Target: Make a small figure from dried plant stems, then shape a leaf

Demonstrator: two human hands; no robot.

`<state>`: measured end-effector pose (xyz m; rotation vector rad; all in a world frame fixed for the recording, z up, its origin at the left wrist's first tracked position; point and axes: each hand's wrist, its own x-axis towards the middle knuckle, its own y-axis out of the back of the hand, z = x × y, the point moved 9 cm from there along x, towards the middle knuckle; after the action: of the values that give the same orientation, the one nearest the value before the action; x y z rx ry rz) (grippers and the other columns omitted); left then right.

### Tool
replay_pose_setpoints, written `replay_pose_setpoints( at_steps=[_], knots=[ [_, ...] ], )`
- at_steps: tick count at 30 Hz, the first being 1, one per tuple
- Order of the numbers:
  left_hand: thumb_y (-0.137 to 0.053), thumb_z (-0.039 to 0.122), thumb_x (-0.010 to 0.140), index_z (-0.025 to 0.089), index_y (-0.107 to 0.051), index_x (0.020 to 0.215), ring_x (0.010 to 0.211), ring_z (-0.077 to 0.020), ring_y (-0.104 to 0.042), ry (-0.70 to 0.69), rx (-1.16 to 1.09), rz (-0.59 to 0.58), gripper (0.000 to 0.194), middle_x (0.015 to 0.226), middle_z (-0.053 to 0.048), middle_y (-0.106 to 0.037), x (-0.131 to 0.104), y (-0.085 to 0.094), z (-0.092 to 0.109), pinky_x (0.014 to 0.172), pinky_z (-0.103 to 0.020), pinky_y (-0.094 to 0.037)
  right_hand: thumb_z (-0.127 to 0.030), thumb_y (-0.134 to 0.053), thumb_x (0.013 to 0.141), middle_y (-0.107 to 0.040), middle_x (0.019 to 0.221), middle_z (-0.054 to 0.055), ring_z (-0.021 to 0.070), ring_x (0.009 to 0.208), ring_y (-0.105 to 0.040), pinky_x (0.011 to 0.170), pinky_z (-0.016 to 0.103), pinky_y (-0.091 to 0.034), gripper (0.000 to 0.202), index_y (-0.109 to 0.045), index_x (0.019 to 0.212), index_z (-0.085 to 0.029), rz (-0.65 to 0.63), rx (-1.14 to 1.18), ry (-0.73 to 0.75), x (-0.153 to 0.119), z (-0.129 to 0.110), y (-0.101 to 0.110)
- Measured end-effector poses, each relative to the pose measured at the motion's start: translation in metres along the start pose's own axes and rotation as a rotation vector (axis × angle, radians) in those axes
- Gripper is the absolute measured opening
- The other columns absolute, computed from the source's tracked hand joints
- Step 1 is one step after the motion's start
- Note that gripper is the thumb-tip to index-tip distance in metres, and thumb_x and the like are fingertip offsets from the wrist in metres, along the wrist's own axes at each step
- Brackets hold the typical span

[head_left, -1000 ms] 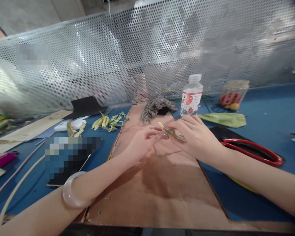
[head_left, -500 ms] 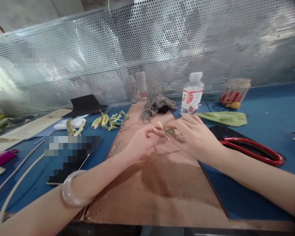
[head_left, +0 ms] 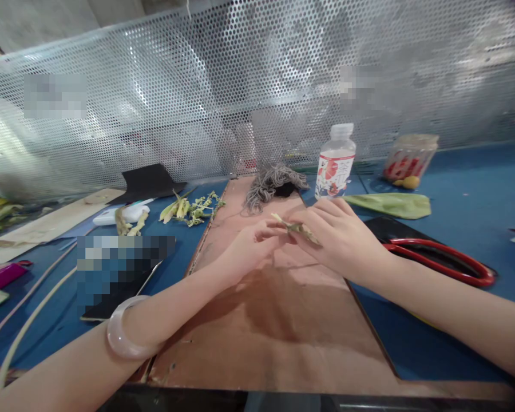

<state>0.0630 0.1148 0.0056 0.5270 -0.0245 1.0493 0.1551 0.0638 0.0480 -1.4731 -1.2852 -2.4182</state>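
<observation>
And here's the sprig, dry and greenish, lying right in the grip, its pale tip pointing up and to the left! The right hand is closing its fingers on it, knuckles up. The left hand is curling in at the pale tip, almost meeting the right; whether it's pinching too, we cannot tell. Beneath the grip, the board is catching their shadow. Just beyond, grey yarn is lying heaped, and the bottle is standing upright behind the right knuckles. Right of the grip, a green leaf is lying flat, red handles are resting nearer, and a jar is standing farther back. Left of the grip, pale blossoms are wilting on the blue surface.
</observation>
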Motion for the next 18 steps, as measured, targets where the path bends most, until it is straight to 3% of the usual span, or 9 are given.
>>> replay_pose_setpoints(
  at_steps=[8,13,18],
  knots=[
    [-0.063,0.034,0.078,0.020,-0.072,0.079,0.100,-0.0210,-0.058,0.046,0.029,0.081,0.017,0.108,-0.006,-0.064,0.001,0.007,-0.005,0.085,-0.033,-0.044,-0.019,-0.056,0.086,-0.067,0.086,0.007,0.0208,0.080,-0.053,0.072,0.033,-0.035,0.009,-0.057,0.094,-0.015,-0.023,0.032,-0.037,-0.001,0.004,-0.003],
    [-0.069,0.032,0.072,0.016,-0.066,0.068,0.100,-0.0205,-0.058,0.013,0.030,0.165,0.017,0.109,-0.008,-0.063,0.001,0.013,-0.003,0.082,-0.032,-0.044,-0.019,-0.056,0.086,-0.068,0.092,0.006,0.0208,0.083,-0.055,0.073,0.033,-0.036,0.011,-0.057,0.096,-0.015,-0.059,0.097,-0.082,-0.002,0.008,-0.006],
    [-0.072,0.034,0.068,0.016,-0.063,0.068,0.089,-0.0196,-0.061,0.062,0.051,0.217,0.021,0.101,-0.007,-0.067,-0.002,0.018,-0.009,0.075,-0.031,-0.045,-0.019,-0.057,0.085,-0.068,0.094,0.005,0.0212,0.085,-0.056,0.074,0.034,-0.037,0.010,-0.056,0.094,-0.017,-0.075,0.159,-0.136,-0.003,0.012,-0.010]
  ],
)
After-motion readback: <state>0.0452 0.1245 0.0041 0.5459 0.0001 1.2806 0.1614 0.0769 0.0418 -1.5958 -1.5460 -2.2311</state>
